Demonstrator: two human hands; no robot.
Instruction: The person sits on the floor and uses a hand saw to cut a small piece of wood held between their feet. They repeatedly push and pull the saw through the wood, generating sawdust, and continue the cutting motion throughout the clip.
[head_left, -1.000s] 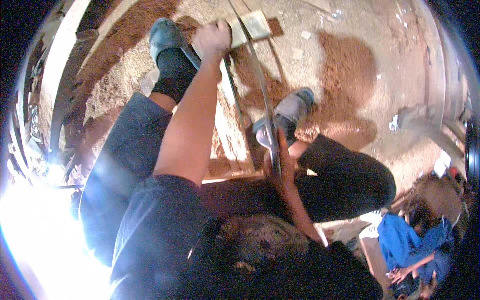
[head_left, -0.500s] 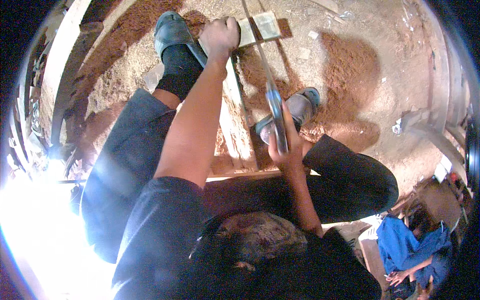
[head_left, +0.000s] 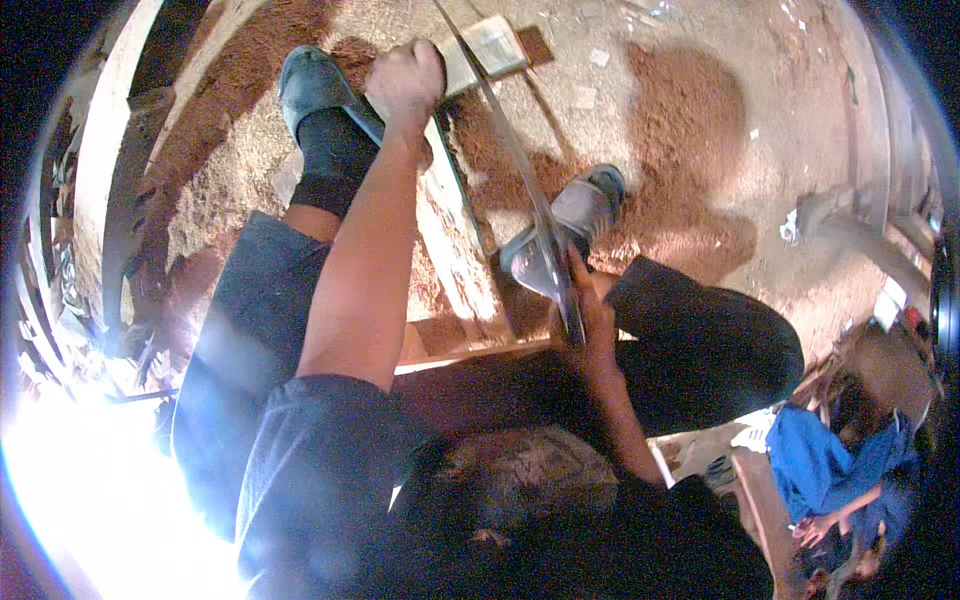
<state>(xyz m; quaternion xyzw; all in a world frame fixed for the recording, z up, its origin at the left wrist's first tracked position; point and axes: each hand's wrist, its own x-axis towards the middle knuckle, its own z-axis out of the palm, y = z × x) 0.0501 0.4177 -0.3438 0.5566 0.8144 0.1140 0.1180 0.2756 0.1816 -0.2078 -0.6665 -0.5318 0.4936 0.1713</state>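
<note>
My right hand (head_left: 592, 312) is wrapped round the handle end of a hand saw (head_left: 515, 160), its long thin blade seen almost edge-on. The blade slants away from me to the far left and crosses over a short pale wooden board (head_left: 485, 55) in the picture. Whether its teeth touch the wood I cannot tell. My left hand (head_left: 408, 85) is closed at the left end of this board, fingers curled and partly hidden. From beneath that hand a longer, brightly lit wooden plank (head_left: 455, 230) runs back toward me between my feet.
My sandalled left foot (head_left: 315, 90) is beside my left hand, and my right foot (head_left: 580, 215) lies near the saw handle. Sawdust covers the ground (head_left: 685, 130). Timber beams (head_left: 105, 180) stand at the left. Another person in blue (head_left: 820, 470) sits at the lower right.
My right hand has drawn the saw back toward me. My left hand keeps its place on the board. The whole view has shifted slightly.
</note>
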